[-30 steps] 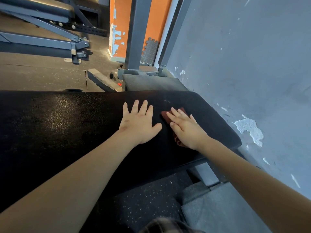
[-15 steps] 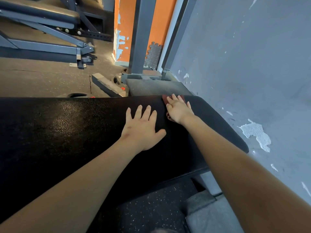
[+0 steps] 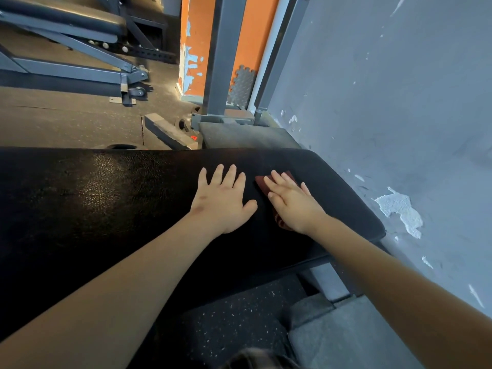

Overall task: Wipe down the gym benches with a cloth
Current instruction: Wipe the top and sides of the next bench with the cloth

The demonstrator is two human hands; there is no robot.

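Grey peeling wall (image 3: 399,102) flanks the black padded desk (image 3: 106,195), right grip (image 3: 292,206) flat, fingers straight, pressing the dark red cloth (image 3: 261,183) near its wall end, left grip (image 3: 222,201) splayed empty alongside, and firm overlapping strokes would serve best.

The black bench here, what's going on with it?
A person is wiping the black padded bench with a dark red cloth. Their right hand presses the cloth flat near the bench end by the grey wall. Their left hand rests flat on the pad just beside it, fingers spread, holding nothing.
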